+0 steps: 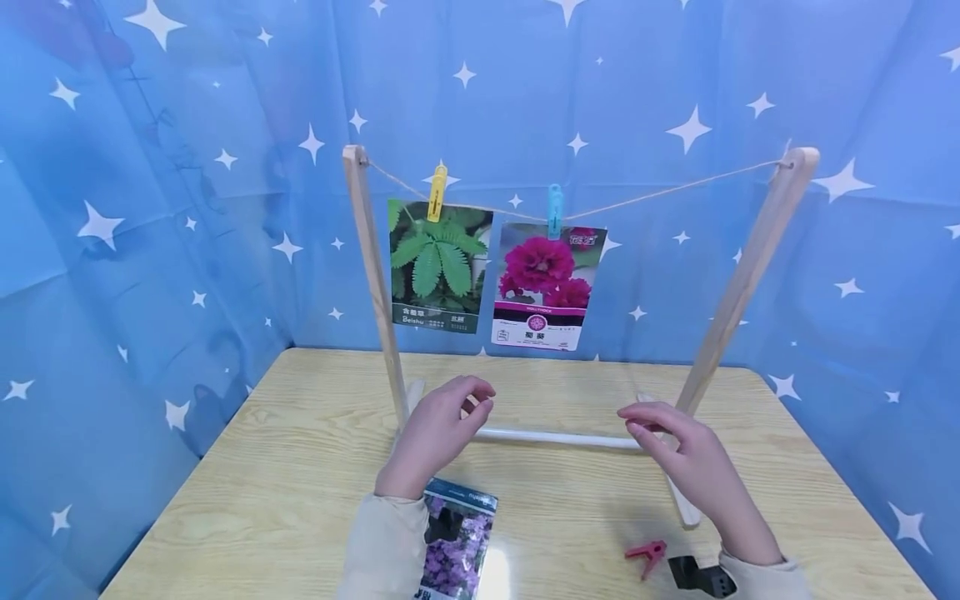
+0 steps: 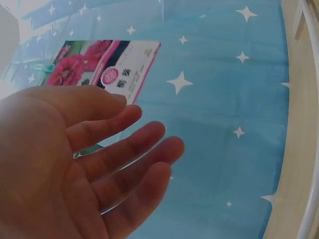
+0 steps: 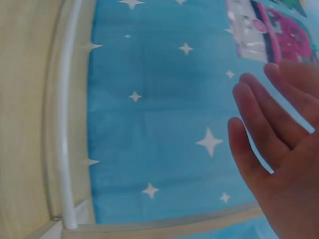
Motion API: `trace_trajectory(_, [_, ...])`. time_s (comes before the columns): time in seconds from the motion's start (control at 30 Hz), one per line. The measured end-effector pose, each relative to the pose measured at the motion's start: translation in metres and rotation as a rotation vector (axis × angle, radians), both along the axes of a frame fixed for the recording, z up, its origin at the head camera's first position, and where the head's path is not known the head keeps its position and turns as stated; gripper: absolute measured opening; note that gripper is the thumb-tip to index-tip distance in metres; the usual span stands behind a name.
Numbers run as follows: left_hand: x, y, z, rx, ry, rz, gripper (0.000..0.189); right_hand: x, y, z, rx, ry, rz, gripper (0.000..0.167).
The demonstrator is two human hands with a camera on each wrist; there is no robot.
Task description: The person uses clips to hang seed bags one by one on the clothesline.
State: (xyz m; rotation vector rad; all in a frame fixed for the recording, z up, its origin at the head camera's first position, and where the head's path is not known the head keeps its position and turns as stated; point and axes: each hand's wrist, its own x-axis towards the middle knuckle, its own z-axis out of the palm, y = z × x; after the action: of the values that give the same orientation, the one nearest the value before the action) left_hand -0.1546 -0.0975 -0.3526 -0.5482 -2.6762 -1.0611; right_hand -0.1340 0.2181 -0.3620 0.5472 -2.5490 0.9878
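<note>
Two picture packets hang from a string [image 1: 660, 190] strung between wooden posts. The left one, a green-leaf packet [image 1: 438, 271], is clipped by a yellow clothespin [image 1: 437, 193]; the pink-flower packet [image 1: 547, 283] is clipped by a blue clothespin [image 1: 554, 212]. Below them my left hand [image 1: 446, 425] hovers with loosely bent fingers, holding nothing. My right hand [image 1: 686, 450] is raised near the right post, fingers relaxed, nothing in it. Partly hidden by my left sleeve, a purple-flower packet [image 1: 468, 542] lies on the table. A red clothespin [image 1: 647, 556] lies near my right wrist.
The wooden frame has a left post [image 1: 375, 275], a right post [image 1: 742, 275] and a white crossbar [image 1: 558, 437] low between its feet. It stands on a wood-grain table [image 1: 247, 492]. A blue star-patterned curtain [image 1: 225, 200] surrounds the back and sides.
</note>
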Motion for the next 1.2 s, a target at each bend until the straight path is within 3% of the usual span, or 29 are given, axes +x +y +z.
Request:
trace_trajectory(0.33, [-0.009, -0.005, -0.009, -0.076, -0.085, -0.032, 0.017, -0.003, 0.005, -0.012, 0.023, -0.02, -0.02, 0.02])
trace_trajectory(0.6, [-0.012, -0.01, -0.012, -0.091, -0.096, -0.045, 0.02, -0.009, 0.003, -0.021, 0.02, -0.029, 0.049, 0.02])
trace_trajectory(0.73, [-0.013, -0.011, -0.016, -0.119, -0.138, -0.051, 0.022, -0.011, 0.003, -0.029, 0.035, -0.052, 0.067, 0.021])
trace_trajectory(0.97, [-0.016, -0.011, -0.026, -0.198, -0.321, -0.083, 0.027, -0.011, 0.004, -0.035, 0.084, -0.214, 0.118, 0.027])
trace_trajectory(1.2, [-0.022, -0.009, -0.034, -0.218, -0.352, -0.073, 0.033, -0.013, 0.012, -0.041, 0.176, -0.376, 0.16, 0.036])
